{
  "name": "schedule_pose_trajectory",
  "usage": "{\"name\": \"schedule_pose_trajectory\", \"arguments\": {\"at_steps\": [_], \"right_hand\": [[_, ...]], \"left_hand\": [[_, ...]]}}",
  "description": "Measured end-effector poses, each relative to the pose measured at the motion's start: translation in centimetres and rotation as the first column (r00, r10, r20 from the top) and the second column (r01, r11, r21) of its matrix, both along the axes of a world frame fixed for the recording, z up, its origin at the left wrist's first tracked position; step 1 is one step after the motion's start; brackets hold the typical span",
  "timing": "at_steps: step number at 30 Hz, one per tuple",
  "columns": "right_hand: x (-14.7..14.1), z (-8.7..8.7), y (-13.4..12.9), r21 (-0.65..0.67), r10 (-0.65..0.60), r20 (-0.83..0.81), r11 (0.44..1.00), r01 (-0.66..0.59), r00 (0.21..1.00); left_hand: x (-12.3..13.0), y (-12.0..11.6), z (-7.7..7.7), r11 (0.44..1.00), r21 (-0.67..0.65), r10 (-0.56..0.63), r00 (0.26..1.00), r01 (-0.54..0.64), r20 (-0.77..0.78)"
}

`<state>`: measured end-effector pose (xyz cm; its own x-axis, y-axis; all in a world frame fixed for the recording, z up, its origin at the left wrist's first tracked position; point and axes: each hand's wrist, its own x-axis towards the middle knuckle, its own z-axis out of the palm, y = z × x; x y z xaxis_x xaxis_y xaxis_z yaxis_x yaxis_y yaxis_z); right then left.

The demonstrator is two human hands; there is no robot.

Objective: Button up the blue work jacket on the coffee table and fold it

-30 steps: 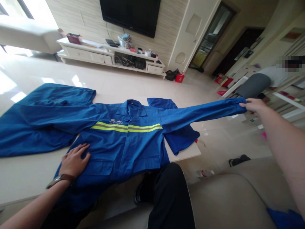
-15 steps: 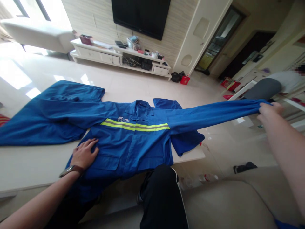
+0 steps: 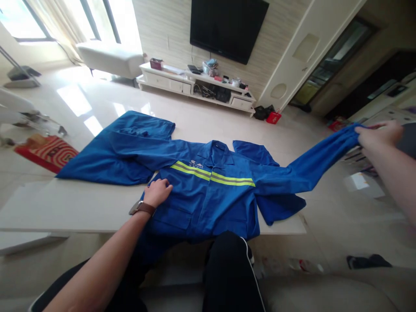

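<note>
A blue work jacket (image 3: 224,203) with a yellow-and-grey reflective band lies front up across a white table (image 3: 97,203), collar away from me. My left hand (image 3: 158,193), a watch on its wrist, rests on the jacket's left side above the pocket, its fingers slightly bent over the cloth. At the right, my right hand (image 3: 380,134) grips the cuff end of one sleeve and holds it up off the table; the sleeve sags at the elbow. More blue clothing (image 3: 97,151) lies under the other sleeve. Another blue piece (image 3: 281,207) shows beneath the raised sleeve.
A red patterned bag (image 3: 52,151) stands beyond the table's left end. Across the floor are a white TV cabinet (image 3: 162,82) and a television (image 3: 227,28). Plastic bottles (image 3: 305,265) and dark shoes (image 3: 368,261) lie low on the right, near the sofa (image 3: 325,290).
The view has swung left. The sleeve in my right hand went from nearly straight to bent, sagging at the elbow. My left hand's fingers are less spread on the jacket.
</note>
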<state>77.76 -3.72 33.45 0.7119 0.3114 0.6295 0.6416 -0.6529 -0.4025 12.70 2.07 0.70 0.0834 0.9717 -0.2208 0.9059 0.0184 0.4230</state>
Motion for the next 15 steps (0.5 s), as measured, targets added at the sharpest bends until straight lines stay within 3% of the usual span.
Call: {"name": "schedule_pose_trajectory", "arguments": {"at_steps": [3, 5, 6, 7, 9, 10, 11, 12, 13, 15], "right_hand": [[-11.2, 0.7, 6.9, -0.137, 0.258, 0.088, 0.96, -0.245, 0.962], [-19.7, -0.1, 10.8, -0.234, 0.513, 0.064, 0.841, -0.487, 0.856], [-23.8, -0.9, 12.3, -0.259, 0.64, 0.025, 0.746, -0.613, 0.768], [-27.6, -1.8, 13.5, -0.273, 0.765, -0.051, 0.608, -0.746, 0.642], [-33.3, -3.9, 15.0, -0.226, 0.918, -0.268, 0.235, -0.945, 0.293], [-34.9, -4.9, 15.3, -0.204, 0.919, -0.356, 0.098, -0.974, 0.167], [-35.7, -5.8, 15.3, -0.191, 0.898, -0.432, 0.0, -0.981, 0.084], [-35.7, -6.5, 15.2, -0.194, 0.869, -0.492, -0.053, -0.98, 0.05], [-34.9, -7.2, 14.8, -0.222, 0.843, -0.534, -0.068, -0.973, 0.063], [-31.6, -8.6, 13.2, -0.342, 0.807, -0.562, -0.027, -0.939, 0.182]], "left_hand": [[-0.1, 1.5, 1.9, 0.994, -0.011, 0.108, 0.955, -0.109, 0.276], [-0.2, 1.9, 2.8, 0.985, -0.072, 0.17, 0.821, -0.156, 0.546], [-0.3, 1.9, 3.2, 0.977, -0.132, 0.214, 0.709, -0.17, 0.672], [-0.5, 1.9, 3.4, 0.963, -0.208, 0.27, 0.574, -0.173, 0.773], [-0.9, 1.6, 3.5, 0.925, -0.354, 0.379, 0.301, -0.136, 0.875], [-1.1, 1.4, 3.3, 0.906, -0.409, 0.422, 0.193, -0.106, 0.886], [-1.3, 1.3, 3.0, 0.885, -0.457, 0.464, 0.119, -0.086, 0.878], [-1.5, 1.1, 2.6, 0.863, -0.5, 0.505, 0.09, -0.079, 0.858], [-1.7, 1.0, 2.1, 0.84, -0.536, 0.543, 0.103, -0.09, 0.833], [-1.9, 0.9, 1.0, 0.803, -0.579, 0.595, 0.192, -0.138, 0.78]]}}
